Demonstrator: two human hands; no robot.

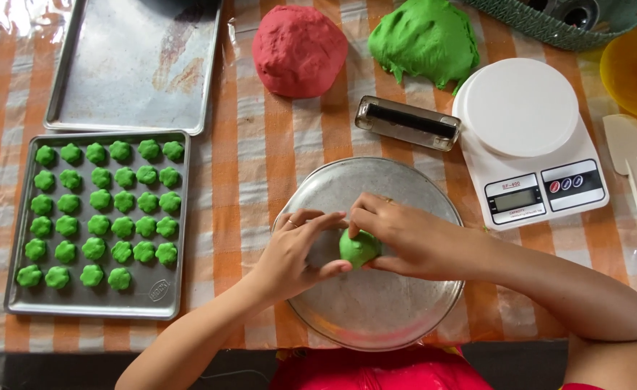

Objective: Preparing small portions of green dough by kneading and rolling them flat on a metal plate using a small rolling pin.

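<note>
Head view looks straight down on a counter [224, 180] covered with an orange-and-white checked cloth under clear plastic. Both hands meet over a round shiny metal pan [376, 303]: the left hand [297, 253] and the right hand [398, 235] each have their grip closed on a small lump of bright green dough [359, 248], fingertips pinching it from either side just above the pan's middle. To the left lies a rectangular metal baking tray [161, 292] filled with rows of small green flower-shaped dough pieces [102, 224], and behind it a second, bare metal baking sheet [134, 65]. Beyond the pan sit a large red dough ball [299, 50] and a large green dough mound [423, 40], with a small chrome rectangular tool with a dark top [408, 123] between them and the pan. A white digital kitchen scale [528, 141] stands just right of the pan, a pale spatula [632, 166] beside it, and a yellow bowl [636, 68] at the far right edge.
</note>
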